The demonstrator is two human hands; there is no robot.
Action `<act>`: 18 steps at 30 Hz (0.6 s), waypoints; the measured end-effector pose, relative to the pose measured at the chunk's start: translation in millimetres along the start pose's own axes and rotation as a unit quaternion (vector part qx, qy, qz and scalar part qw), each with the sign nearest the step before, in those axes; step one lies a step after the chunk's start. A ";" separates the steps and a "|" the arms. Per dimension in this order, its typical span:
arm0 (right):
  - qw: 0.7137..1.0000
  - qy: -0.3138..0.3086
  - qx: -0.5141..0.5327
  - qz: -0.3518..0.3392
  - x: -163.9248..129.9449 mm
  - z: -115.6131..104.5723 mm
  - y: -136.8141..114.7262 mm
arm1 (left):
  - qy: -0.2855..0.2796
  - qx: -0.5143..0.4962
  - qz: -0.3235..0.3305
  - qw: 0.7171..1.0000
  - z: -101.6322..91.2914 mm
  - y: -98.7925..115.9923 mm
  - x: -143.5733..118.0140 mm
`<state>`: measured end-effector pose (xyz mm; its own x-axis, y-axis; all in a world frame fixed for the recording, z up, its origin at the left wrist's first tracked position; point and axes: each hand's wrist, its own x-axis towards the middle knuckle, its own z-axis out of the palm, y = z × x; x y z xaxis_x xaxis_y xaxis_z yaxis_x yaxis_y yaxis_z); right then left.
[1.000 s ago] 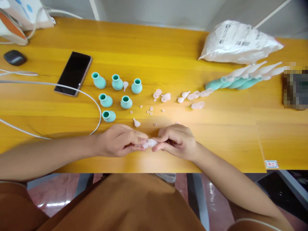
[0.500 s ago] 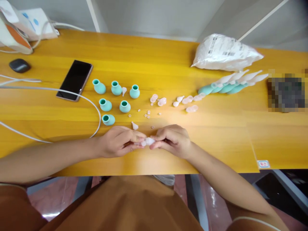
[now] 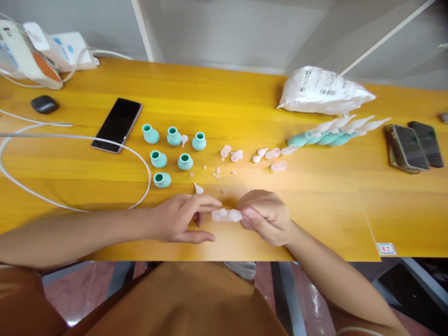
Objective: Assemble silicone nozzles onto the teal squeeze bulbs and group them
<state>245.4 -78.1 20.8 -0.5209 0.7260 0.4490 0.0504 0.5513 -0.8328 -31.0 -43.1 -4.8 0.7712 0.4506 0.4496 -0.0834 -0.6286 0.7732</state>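
Yellow wood desk (image 3: 210, 93), gray panels (image 3: 224, 37) behind. Hands apart. Right hand (image 3: 268, 217) clamped on right end of translucent white piece (image 3: 227, 215); piece sits roughly level between the hands, near desk's front edge. Left hand (image 3: 178, 219) spread, thumb and fingers parted at piece's left end; contact there, can't tell. Beyond: six teal bulbs (image 3: 185, 163), openings up or tilted, small rings (image 3: 224, 191) scattered, loose white nozzle (image 3: 199, 189) just past left fingers. Plastic bag (image 3: 325, 91) back right, black phone (image 3: 117, 126) left of bulbs.
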 end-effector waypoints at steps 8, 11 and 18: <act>0.955 0.210 0.176 0.111 -7.4 7.2 5.0 | -0.033 0.152 -0.083 0.984 -21.5 53.6 24.7; 0.940 0.242 0.192 0.142 -1.7 7.9 7.6 | -0.143 0.401 -0.054 0.903 -48.3 85.8 34.9; 0.930 0.249 0.206 0.177 3.3 10.9 9.0 | -0.192 0.606 -0.190 0.748 -79.1 86.4 23.9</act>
<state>234.9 -75.2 11.2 -0.0702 0.9886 0.1331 -0.2403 0.1127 -0.9641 -69.7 -36.5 108.2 0.7381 0.6735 -0.0409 0.6418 -0.7195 -0.2654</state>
